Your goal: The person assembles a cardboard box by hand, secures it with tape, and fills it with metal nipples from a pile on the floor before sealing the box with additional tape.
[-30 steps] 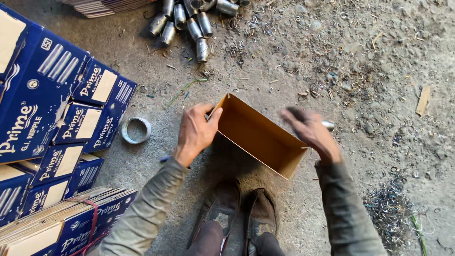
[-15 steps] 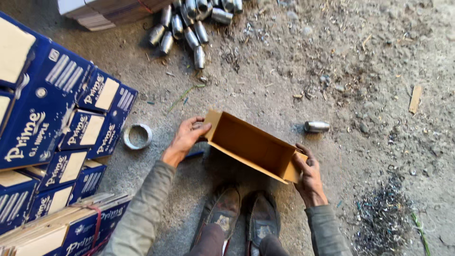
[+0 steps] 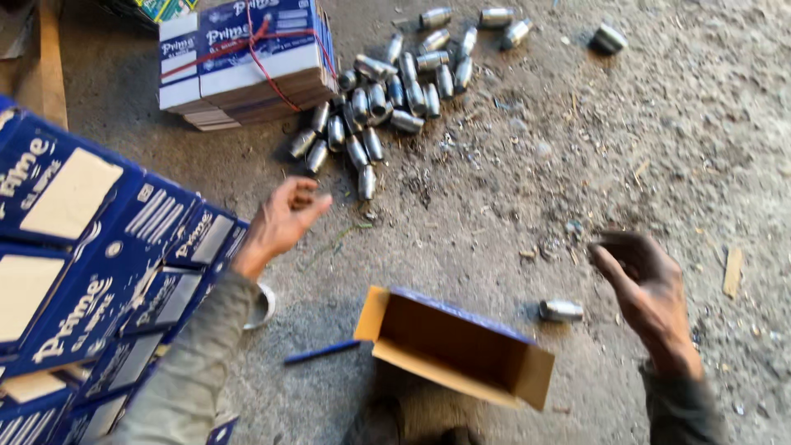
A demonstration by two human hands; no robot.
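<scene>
- The left hand point(image 3: 284, 221) is raised over the concrete floor point(image 3: 494, 214), fingers loosely curled, its grip holding nothing; it hovers just short of the heap of short metal pipe fittings point(image 3: 387, 103) lying at the far centre.
- The right hand point(image 3: 647, 284) hangs at the right, fingers bent and half open, its grip empty, just above and right of a single metal fitting point(image 3: 561, 310) on the floor.
- An open cardboard box point(image 3: 457, 346), blue outside and brown inside, lies near centre between both arms, touched by neither hand.
- A blue pen point(image 3: 323, 352) lies just left of the box.
- Stacked blue cartons point(image 3: 99, 247) fill the left; a tied bundle of flat cartons point(image 3: 243, 62) sits far left.
</scene>
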